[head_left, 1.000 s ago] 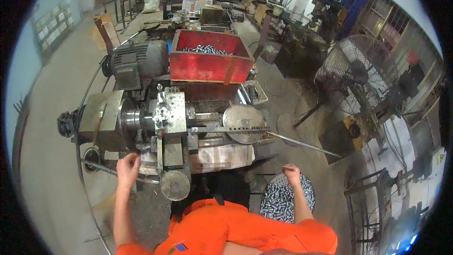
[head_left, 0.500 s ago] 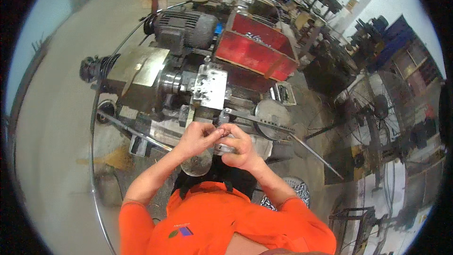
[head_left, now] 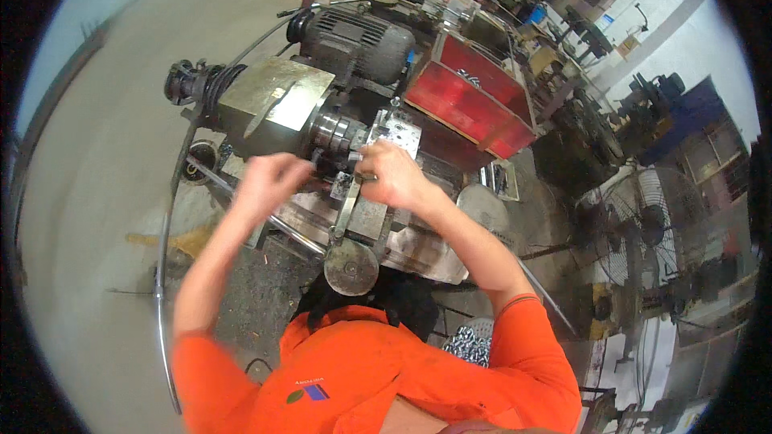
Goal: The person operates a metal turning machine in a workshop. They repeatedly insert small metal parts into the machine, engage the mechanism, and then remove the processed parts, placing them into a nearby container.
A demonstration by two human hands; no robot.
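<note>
A small lathe-like machine is in front of me, with a ridged metal spindle collar [head_left: 334, 130] sticking out of its boxy headstock [head_left: 277, 96]. My right hand [head_left: 394, 175] is in front of the bright metal tool block [head_left: 404, 135], fingers curled. A bit of metal shows at its fingertips, too small to name. My left hand [head_left: 275, 182], smeared by motion, is left of the spindle collar, and its fingers cannot be read clearly. Below the right hand, a flat lever [head_left: 346, 213] runs down to a round metal disc [head_left: 351, 267] near my waist.
Behind the headstock sits a finned electric motor [head_left: 354, 42]. A red open box [head_left: 466, 100] with metal pieces stands at the back right. Beside my right elbow is a container of shiny metal parts [head_left: 469, 345]. A long metal rod [head_left: 293, 233] slants under my left arm. A fan [head_left: 651, 225] stands at right.
My hands were together near my waist, with a cylindrical metal piece in the right one. They have parted and moved forward, left hand to the left, right hand to the tool block. The view has shifted.
</note>
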